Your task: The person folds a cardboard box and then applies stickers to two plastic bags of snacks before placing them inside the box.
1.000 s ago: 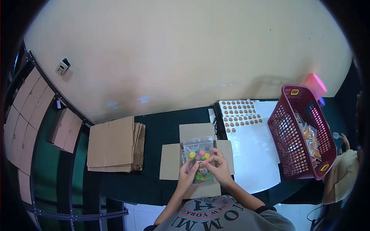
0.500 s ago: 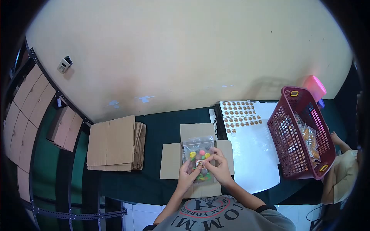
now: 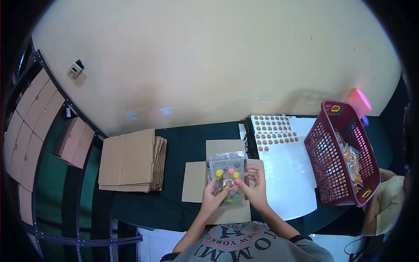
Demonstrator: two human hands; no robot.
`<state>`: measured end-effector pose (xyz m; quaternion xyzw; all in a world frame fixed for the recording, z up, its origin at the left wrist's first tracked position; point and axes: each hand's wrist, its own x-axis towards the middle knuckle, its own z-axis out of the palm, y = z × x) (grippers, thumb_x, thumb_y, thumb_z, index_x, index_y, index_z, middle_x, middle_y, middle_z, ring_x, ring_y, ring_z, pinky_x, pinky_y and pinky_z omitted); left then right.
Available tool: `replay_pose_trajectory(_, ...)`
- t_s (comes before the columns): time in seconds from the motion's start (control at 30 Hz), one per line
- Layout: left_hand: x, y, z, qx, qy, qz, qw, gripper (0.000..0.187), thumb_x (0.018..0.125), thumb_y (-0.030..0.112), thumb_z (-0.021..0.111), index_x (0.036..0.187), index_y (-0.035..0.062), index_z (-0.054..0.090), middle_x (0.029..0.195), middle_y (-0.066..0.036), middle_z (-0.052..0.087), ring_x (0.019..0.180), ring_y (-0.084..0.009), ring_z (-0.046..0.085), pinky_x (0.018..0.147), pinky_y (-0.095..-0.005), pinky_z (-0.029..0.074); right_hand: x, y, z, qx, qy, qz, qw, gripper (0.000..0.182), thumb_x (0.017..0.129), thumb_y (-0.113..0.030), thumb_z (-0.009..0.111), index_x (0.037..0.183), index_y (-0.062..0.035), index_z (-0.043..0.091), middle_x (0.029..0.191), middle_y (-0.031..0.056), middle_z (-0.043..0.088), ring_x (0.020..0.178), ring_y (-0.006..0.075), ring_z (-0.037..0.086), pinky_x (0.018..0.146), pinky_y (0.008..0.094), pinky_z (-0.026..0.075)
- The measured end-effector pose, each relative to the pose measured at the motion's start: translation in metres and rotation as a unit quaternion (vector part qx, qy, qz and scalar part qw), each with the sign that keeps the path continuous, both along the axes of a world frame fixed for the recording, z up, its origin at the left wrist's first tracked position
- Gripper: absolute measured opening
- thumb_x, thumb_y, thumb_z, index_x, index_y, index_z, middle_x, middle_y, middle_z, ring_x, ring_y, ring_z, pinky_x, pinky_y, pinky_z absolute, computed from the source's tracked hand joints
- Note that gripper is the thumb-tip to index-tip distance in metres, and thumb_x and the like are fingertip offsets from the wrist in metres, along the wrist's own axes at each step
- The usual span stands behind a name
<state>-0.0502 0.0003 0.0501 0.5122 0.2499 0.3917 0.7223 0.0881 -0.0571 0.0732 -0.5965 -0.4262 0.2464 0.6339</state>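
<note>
A clear zip bag of colourful candies (image 3: 228, 168) lies in front of me, over an open cardboard box (image 3: 195, 181) with its flaps spread. On the bag's front is a round sticker (image 3: 228, 184). My left hand (image 3: 212, 198) grips the bag's left side, its thumb on the sticker. At the right edge, my right hand (image 3: 255, 187) holds the bag between thumb and curled fingers. The box's inside is mostly hidden by the bag and hands.
Flattened cardboard boxes (image 3: 126, 161) are stacked at left. A sheet of round stickers (image 3: 275, 124) lies on white backing (image 3: 288, 183) at right. Beside it, a maroon basket (image 3: 329, 153) holds packaged snacks (image 3: 352, 163). Another person's sleeve (image 3: 390, 203) shows at far right.
My right hand has moved off the sticker to the bag's right edge. The left thumb stays on the sticker. The view has shifted slightly.
</note>
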Motion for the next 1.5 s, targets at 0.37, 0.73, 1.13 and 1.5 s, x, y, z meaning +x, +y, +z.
replay_pose_trajectory(0.37, 0.002, 0.001, 0.006, -0.002, 0.013, 0.017, 1.000, 0.034, 0.086, 0.008, 0.051, 0.116, -0.0062, 0.043, 0.104, -0.010, 0.055, 0.095, -0.0119, 0.053, 0.080, -0.0234, 0.043, -0.009, 0.004, -0.008, -0.042, 0.146, 0.137, 0.979, 0.023, 0.078, -0.008, 0.062, 0.097, -0.0004, 0.052, 0.092, 0.0037, 0.053, 0.082, 0.0086, 0.051, 0.075, 0.0238, 0.042)
replay_pose_trajectory(0.73, 0.006, 0.000, 0.013, -0.024, 0.013, 0.045, 0.999, 0.032, 0.085, 0.010, 0.054, 0.112, -0.0052, 0.048, 0.098, -0.007, 0.057, 0.085, -0.0088, 0.054, 0.074, -0.0207, 0.043, 0.000, 0.007, -0.031, -0.010, 0.013, 0.135, 0.991, 0.029, 0.078, -0.005, 0.061, 0.104, -0.0026, 0.047, 0.089, 0.0014, 0.052, 0.079, 0.0075, 0.053, 0.060, 0.0191, 0.047)
replay_pose_trajectory(1.13, 0.000, 0.010, -0.016, 0.074, 0.118, 0.143, 0.980, 0.022, 0.081, 0.019, 0.061, 0.091, -0.0005, 0.063, 0.067, 0.003, 0.048, 0.054, -0.0005, 0.038, 0.046, -0.0172, 0.029, -0.004, 0.003, 0.000, -0.023, 0.227, 0.238, 0.944, 0.022, 0.080, -0.005, 0.059, 0.100, -0.0017, 0.048, 0.088, 0.0004, 0.053, 0.078, 0.0058, 0.053, 0.062, 0.0195, 0.048)
replay_pose_trajectory(1.5, 0.005, 0.003, 0.004, 0.233, 0.141, 0.115, 0.955, 0.024, 0.079, 0.016, 0.062, 0.091, -0.0040, 0.059, 0.073, -0.004, 0.052, 0.065, -0.0072, 0.047, 0.056, -0.0222, 0.038, -0.005, 0.002, -0.010, -0.085, 0.217, 0.170, 0.957, 0.021, 0.084, -0.009, 0.055, 0.102, -0.0008, 0.051, 0.087, 0.0002, 0.057, 0.076, 0.0040, 0.053, 0.059, 0.0174, 0.044)
